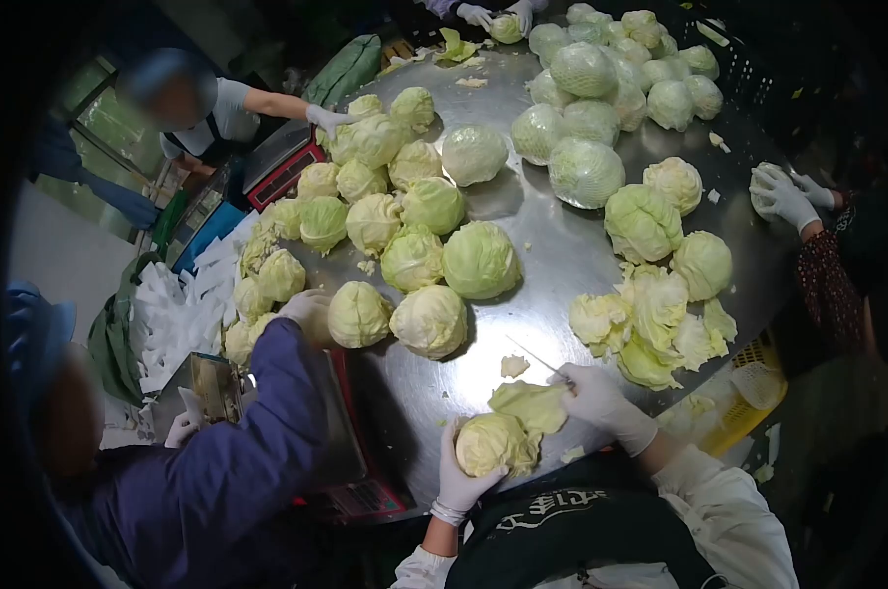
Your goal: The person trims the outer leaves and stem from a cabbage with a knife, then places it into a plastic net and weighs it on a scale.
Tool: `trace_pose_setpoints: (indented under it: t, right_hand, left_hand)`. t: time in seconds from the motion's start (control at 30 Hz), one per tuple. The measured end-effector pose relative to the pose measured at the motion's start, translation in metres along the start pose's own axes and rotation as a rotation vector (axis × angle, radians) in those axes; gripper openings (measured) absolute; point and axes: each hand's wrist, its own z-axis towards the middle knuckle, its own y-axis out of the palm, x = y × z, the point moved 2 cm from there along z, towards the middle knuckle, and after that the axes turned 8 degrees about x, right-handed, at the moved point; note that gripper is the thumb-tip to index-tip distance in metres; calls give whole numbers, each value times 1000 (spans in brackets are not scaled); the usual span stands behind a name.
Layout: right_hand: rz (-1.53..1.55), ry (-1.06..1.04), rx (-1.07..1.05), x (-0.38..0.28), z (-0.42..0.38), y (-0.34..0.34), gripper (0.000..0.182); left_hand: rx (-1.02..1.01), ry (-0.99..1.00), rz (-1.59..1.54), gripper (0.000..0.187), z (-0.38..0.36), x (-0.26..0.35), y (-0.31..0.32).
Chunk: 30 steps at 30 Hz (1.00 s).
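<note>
My left hand [460, 471], in a white glove, wraps the left side of a pale green cabbage [489, 444] at the table's near edge. A loose outer leaf [529, 404] spreads from the top of that cabbage toward my right hand [601, 401], also gloved. The right fingers are closed around a thin knife [534, 357], its blade pointing up and left over the steel. A small cut piece [513, 366] lies beside the blade. Right of my right hand sits a pile of torn outer leaves [655, 309].
Many cabbages [480, 260] cover the left of the steel table [508, 319]; wrapped ones [586, 173] are piled at the back. Red scales [285, 169] stand along the left edge. Co-workers with gloved hands work on the left, right and far sides. A yellow crate [758, 398] is at right.
</note>
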Motion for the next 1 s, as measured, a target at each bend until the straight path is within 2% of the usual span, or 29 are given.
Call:
trace_pose_setpoints:
  t: [0.03,0.1,0.13,0.17,0.2,0.23,0.3,0.37,0.43,0.5,0.53,0.6,0.63,0.73,0.83,0.87,0.9,0.97,1.0]
  right_hand:
    - [-79,15,65,4,1,-12,24]
    - [-178,40,222,16,3,-38,28]
    - [-198,52,316,24,3,-48,32]
    - [-196,38,324,24,2,-55,32]
    - [-126,-74,448,20,-2,-64,39]
    - [-51,-189,569,12,-6,-72,45]
    - [-14,-185,497,-11,-18,-79,49]
    - [14,-175,432,-26,-24,-72,53]
    - [316,-166,179,-41,-31,-55,56]
    - [266,-321,67,-80,-38,-56,64]
    - [265,-317,80,-95,-38,-54,64]
    - [196,-490,128,-119,-38,-51,70]
    - [194,-487,137,-118,-37,-47,70]
    - [282,-550,157,-105,-24,-26,61]
    - [242,-494,146,-91,-28,-13,51]
    - [346,-353,145,-84,-30,-14,42]
    - [447,-214,140,-80,-29,-16,33]
    - [717,134,144,-86,-39,-40,25]
    - [731,127,188,-75,-38,-41,23]
  left_hand:
    - [-13,-70,-189,111,0,3,-3]
    - [-22,-48,-171,107,0,-1,-13]
    - [-11,-271,-550,103,1,-1,-14]
    - [-5,-494,-930,98,0,-2,-13]
    - [-21,-551,-1075,92,1,-19,-14]
    - [-19,-530,-1079,92,7,-15,-12]
    - [-151,-572,-1282,96,20,-3,-4]
    - [-150,-531,-1264,95,36,8,-1]
    - [-146,-506,-1223,93,49,16,6]
    - [-182,-477,-1189,91,58,27,17]
    - [-204,-455,-1157,89,60,30,22]
    - [-221,-462,-1102,87,59,28,28]
    - [-224,-462,-1052,84,59,26,31]
    - [-162,-440,-1037,80,61,29,37]
    - [-109,-406,-995,75,68,19,38]
    - [-102,-387,-1002,75,73,27,35]
    - [-93,-407,-1134,74,78,35,32]
    - [-81,-393,-1278,72,97,53,20]
    - [-33,-347,-1240,72,110,63,9]
